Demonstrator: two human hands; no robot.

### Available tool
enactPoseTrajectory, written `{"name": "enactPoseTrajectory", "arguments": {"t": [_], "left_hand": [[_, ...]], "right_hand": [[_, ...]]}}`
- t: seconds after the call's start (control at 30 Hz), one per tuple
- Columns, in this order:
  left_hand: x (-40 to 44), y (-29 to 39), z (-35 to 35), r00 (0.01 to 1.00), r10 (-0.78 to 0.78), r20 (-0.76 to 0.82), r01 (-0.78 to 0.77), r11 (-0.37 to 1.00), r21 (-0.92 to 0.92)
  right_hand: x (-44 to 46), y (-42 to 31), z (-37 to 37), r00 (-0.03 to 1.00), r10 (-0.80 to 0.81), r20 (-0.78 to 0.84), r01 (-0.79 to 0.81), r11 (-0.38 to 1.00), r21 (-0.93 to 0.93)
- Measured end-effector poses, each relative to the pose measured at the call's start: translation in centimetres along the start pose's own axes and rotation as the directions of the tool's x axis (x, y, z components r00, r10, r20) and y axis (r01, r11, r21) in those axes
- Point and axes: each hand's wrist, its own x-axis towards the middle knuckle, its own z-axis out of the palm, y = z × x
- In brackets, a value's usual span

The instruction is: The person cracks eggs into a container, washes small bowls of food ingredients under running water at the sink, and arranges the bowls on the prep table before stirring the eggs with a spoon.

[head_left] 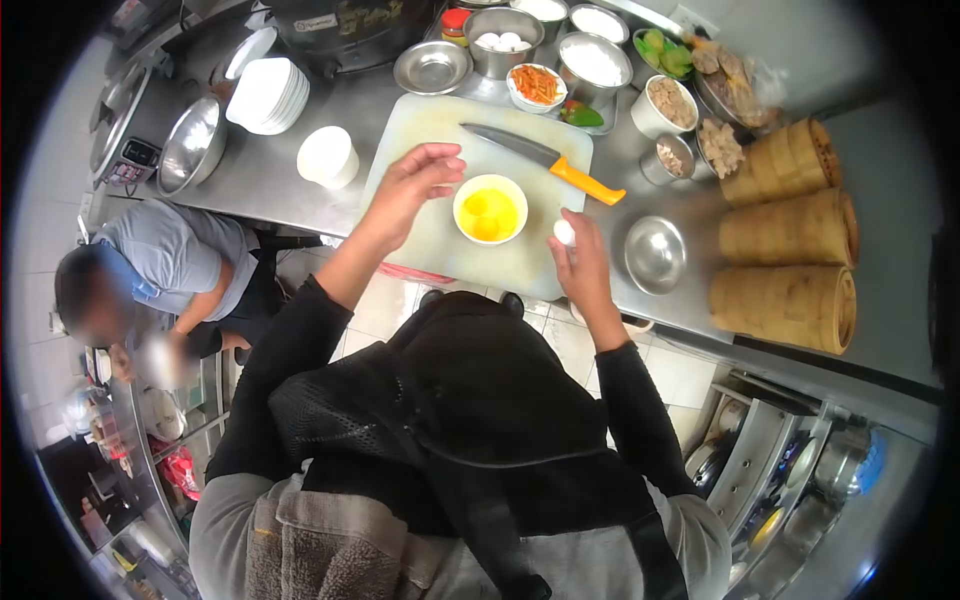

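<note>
A white bowl [490, 236] with yolks and clear egg white [490, 212] in it sits on the pale cutting board [420, 130]. My right hand [590, 265] is to the right of the bowl, its fingers closed around a white egg [565, 232]; I cannot tell whether the shell is whole. On the bowl's left side my left hand [410, 192] is raised with nothing in it, thumb and fingers apart. Behind the bowl a knife [530, 150] with an orange handle lies diagonally across the board, the handle reaching past its right edge.
Bamboo steamers [785, 237] line the counter's right side, near an upturned-looking metal bowl [655, 255]. Along the back are a pot of eggs [502, 42] and a bowl of orange shreds [536, 86]. White containers [328, 157] stand at left. Another person [170, 250] bends beside shelving.
</note>
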Motion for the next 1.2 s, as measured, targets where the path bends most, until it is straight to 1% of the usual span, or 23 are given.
{"name": "enactPoseTrajectory", "arguments": {"t": [0.03,0.1,0.13,0.2,0.23,0.27,0.3,0.33,0.37,0.4,0.43,0.47,0.5,0.57,0.6,0.67,0.7,0.8,0.83,0.9,1.0,1.07,1.2], "left_hand": [[0.0,0.1,-0.8,0.999,0.017,-0.035,-0.017,1.0,0.021],[0.4,0.3,-1.5,0.997,0.041,-0.068,-0.038,0.998,0.041],[0.6,0.1,-1.5,0.998,0.065,-0.024,-0.063,0.995,0.075],[0.9,-0.4,-1.4,0.995,0.096,0.009,-0.096,0.99,0.103],[1.0,-0.9,-0.9,0.981,0.121,0.154,-0.149,0.97,0.19],[1.1,-1.0,-0.3,0.945,0.133,0.298,-0.217,0.938,0.269],[1.1,-0.7,0.7,0.914,0.168,0.369,-0.301,0.891,0.34],[0.6,0.0,2.1,0.878,0.267,0.396,-0.418,0.831,0.366],[0.2,0.7,3.2,0.83,0.36,0.425,-0.527,0.755,0.39],[0.9,0.6,3.5,0.831,0.369,0.416,-0.53,0.751,0.394],[1.9,0.3,3.6,0.717,0.511,0.473,-0.691,0.608,0.391],[2.4,-0.1,3.3,0.575,0.622,0.531,-0.818,0.435,0.375],[2.4,-0.1,2.9,0.573,0.626,0.529,-0.82,0.429,0.379],[2.5,0.3,1.6,0.839,0.357,0.412,-0.534,0.689,0.491],[2.6,-0.2,1.1,0.875,0.331,0.354,-0.475,0.733,0.487],[2.8,-2.1,0.6,0.891,0.33,0.313,-0.444,0.779,0.443],[2.5,-2.4,0.5,0.906,0.324,0.271,-0.412,0.821,0.395],[2.2,-3.1,0.0,0.931,0.261,0.254,-0.349,0.839,0.416],[2.1,-3.2,0.0,0.932,0.256,0.255,-0.345,0.841,0.417],[2.0,-3.2,-0.1,0.901,0.326,0.285,-0.429,0.757,0.492],[1.7,-2.9,-0.1,0.875,0.355,0.328,-0.481,0.704,0.523],[1.6,-2.7,0.2,0.866,0.37,0.338,-0.5,0.675,0.543],[1.5,-2.5,0.3,0.859,0.366,0.358,-0.512,0.609,0.606]], "right_hand": [[-0.4,0.8,0.8,1.0,0.0,0.002,0.0,1.0,-0.003],[-0.5,1.6,1.7,0.984,-0.159,0.077,0.177,0.917,-0.357],[-0.5,1.9,1.7,0.984,-0.161,0.078,0.178,0.916,-0.359],[0.1,2.0,1.5,0.981,-0.035,0.189,0.077,0.973,-0.219],[1.0,0.7,0.6,0.98,-0.04,0.194,0.083,0.973,-0.215],[2.9,-1.6,-1.0,0.95,0.173,0.261,-0.183,0.983,0.016],[4.6,-2.7,-1.8,0.861,0.344,0.374,-0.442,0.87,0.218],[6.1,-2.7,-1.6,0.86,0.245,0.447,-0.461,0.75,0.474],[7.4,-2.8,-1.7,0.862,0.231,0.451,-0.451,0.756,0.475],[9.0,-3.9,-2.2,0.776,0.217,0.593,-0.567,0.651,0.504],[10.2,-4.9,-2.6,0.67,0.181,0.72,-0.681,0.536,0.499],[10.9,-5.7,-2.3,0.64,0.214,0.737,-0.706,0.543,0.455],[11.1,-5.8,-1.9,0.642,0.207,0.738,-0.701,0.548,0.457],[11.3,-5.1,-0.8,0.648,0.191,0.737,-0.689,0.56,0.46],[11.0,-4.8,-0.1,0.652,0.189,0.735,-0.685,0.562,0.464],[10.1,-4.4,1.1,0.815,0.081,0.574,-0.469,0.674,0.571],[10.0,-4.4,1.4,0.812,0.08,0.578,-0.473,0.672,0.57],[9.4,-4.3,2.2,0.828,0.088,0.555,-0.454,0.685,0.57],[9.2,-4.3,2.4,0.853,0.052,0.519,-0.401,0.701,0.59],[8.9,-4.0,2.6,0.878,0.015,0.479,-0.345,0.714,0.609],[8.8,-3.5,2.6,0.89,-0.013,0.457,-0.266,0.798,0.541],[8.6,-3.5,2.2,0.873,-0.025,0.487,-0.191,0.902,0.388],[8.2,-3.5,2.0,0.896,-0.024,0.443,-0.151,0.923,0.354]]}}
